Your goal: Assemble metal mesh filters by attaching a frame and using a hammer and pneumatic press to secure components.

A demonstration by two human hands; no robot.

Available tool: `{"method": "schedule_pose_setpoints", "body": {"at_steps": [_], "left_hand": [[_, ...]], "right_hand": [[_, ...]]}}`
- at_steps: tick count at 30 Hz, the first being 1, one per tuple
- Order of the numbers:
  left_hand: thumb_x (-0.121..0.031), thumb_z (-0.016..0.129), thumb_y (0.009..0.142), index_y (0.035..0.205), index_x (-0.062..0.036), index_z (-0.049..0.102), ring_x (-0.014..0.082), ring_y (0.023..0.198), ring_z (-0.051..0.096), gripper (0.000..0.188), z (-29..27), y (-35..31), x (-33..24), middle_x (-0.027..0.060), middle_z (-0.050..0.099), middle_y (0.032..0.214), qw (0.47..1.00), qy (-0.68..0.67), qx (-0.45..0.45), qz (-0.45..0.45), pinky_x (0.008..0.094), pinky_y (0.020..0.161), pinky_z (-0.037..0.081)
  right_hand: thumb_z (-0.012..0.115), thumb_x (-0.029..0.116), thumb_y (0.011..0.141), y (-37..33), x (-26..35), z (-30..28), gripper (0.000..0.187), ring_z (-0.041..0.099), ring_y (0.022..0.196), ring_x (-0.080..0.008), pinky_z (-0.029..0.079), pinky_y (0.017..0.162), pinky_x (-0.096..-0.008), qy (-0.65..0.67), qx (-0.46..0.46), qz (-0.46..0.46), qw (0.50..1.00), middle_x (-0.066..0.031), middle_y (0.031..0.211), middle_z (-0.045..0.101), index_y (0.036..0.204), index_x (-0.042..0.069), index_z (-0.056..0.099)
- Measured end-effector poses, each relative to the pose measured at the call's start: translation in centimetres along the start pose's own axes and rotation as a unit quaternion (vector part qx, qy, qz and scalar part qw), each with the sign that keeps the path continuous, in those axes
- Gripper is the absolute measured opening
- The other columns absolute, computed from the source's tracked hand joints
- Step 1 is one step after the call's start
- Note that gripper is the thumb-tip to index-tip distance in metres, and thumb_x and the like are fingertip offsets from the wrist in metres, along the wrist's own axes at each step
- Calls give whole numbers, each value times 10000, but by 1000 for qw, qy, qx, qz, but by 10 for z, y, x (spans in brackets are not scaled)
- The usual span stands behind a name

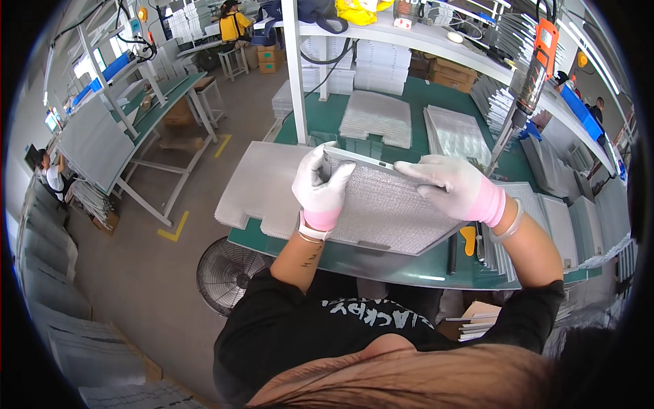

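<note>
A silvery mesh filter panel (392, 211) with a thin pale frame is tilted up over the green table in front of me. My left hand (320, 183), in a white glove with a pink cuff, is closed on its far left corner, thumb over the mesh side. My right hand (455, 185), gloved the same way, grips the far edge of the frame toward the right, fingers pointing left. Beneath and to the left of the panel lie flat grey sheets with a notched edge (255, 180).
Stacks of mesh panels (376, 117) rest farther back on the green table (327, 262). A yellow-handled scraper (468, 240) lies near the right edge. An orange power screwdriver (541, 51) hangs at upper right. A floor fan (235, 276) stands at lower left. Other people sit farther off.
</note>
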State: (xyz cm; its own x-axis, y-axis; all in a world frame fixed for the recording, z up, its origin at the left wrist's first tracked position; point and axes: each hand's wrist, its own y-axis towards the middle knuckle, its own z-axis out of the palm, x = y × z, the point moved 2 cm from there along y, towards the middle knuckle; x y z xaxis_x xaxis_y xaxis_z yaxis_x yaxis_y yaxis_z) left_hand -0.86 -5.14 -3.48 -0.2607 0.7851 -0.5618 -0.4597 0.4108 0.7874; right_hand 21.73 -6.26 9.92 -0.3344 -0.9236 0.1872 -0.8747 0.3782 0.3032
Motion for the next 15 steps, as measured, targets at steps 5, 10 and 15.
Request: {"method": "schedule_pose_setpoints", "body": {"at_steps": [5, 10, 15], "left_hand": [[-24, 723, 810, 1158, -3, 596, 34, 690, 487, 371, -4, 1, 3, 6, 641, 984, 1000, -28, -1, -5, 182, 632, 439], [-23, 679, 848, 1180, 8, 586, 42, 734, 518, 346, -9, -3, 16, 17, 636, 989, 998, -66, -15, -19, 189, 654, 452], [10, 649, 854, 1196, 2, 574, 52, 805, 519, 350, -2, -2, 5, 21, 615, 989, 987, -129, -45, -84, 187, 695, 450]], "right_hand": [[588, -16, 761, 1, 1, 1, 603, 578, 785, -337, 488, 722, -411, 12, -2, -1, 1000, -154, 811, 547, 1351, 72, 507], [591, -12, 769, 2, 5, 0, 585, 578, 776, -339, 489, 718, -408, 13, -5, -2, 1000, -156, 813, 551, 1343, 72, 516], [594, -7, 770, 2, 2, -1, 574, 581, 774, -340, 491, 718, -407, -9, -10, 6, 1000, -149, 812, 552, 1334, 76, 525]]}}
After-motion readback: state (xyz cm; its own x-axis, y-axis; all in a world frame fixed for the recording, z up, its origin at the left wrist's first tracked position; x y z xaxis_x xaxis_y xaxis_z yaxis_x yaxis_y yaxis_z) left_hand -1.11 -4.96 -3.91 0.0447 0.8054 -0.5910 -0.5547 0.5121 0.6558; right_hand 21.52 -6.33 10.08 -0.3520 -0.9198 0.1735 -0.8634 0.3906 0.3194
